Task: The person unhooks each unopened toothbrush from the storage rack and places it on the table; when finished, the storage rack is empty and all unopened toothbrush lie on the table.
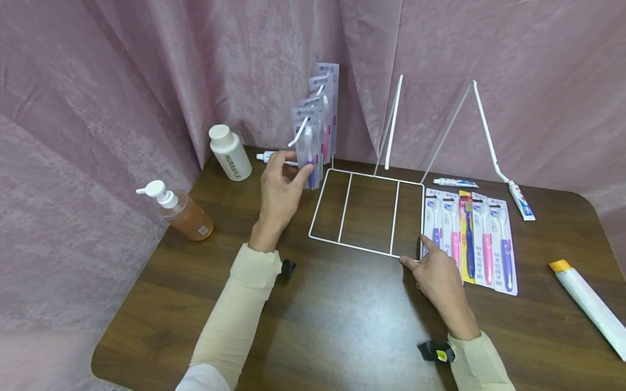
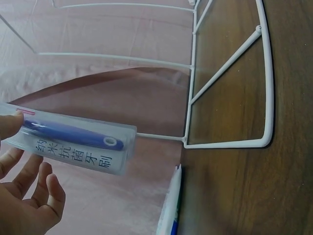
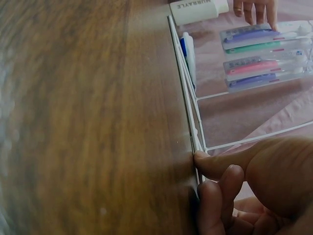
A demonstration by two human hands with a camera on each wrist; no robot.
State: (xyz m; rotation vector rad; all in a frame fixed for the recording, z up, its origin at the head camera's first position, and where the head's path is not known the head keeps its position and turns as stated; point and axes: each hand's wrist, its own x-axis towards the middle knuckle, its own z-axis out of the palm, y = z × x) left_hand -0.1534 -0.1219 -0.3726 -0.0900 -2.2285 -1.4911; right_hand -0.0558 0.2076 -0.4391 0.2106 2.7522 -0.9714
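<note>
A white wire rack (image 1: pixel 395 217) stands on the dark wooden table (image 1: pixel 342 326). Several toothbrush packs (image 1: pixel 315 125) hang from its left hook. My left hand (image 1: pixel 281 187) is at the front pack (image 2: pixel 73 142); its thumb tip touches the pack's lower end and the other fingers (image 2: pixel 29 181) are loosely curved, apart from it. My right hand (image 1: pixel 440 277) pinches the rack's near right corner, thumb (image 3: pixel 205 164) against the wire (image 3: pixel 185 98). Several more packs (image 1: pixel 469 239) lie flat just right of that hand. The hung packs (image 3: pixel 264 58) also show in the right wrist view.
A white MURAYLE bottle (image 1: pixel 230 152) and an amber pump bottle (image 1: pixel 181 212) stand at the left. Toothpaste tubes lie behind the flat packs (image 1: pixel 455 182), at the far right (image 1: pixel 520 201) and at the right edge (image 1: pixel 592 307). A pink curtain (image 1: pixel 146 81) surrounds the table.
</note>
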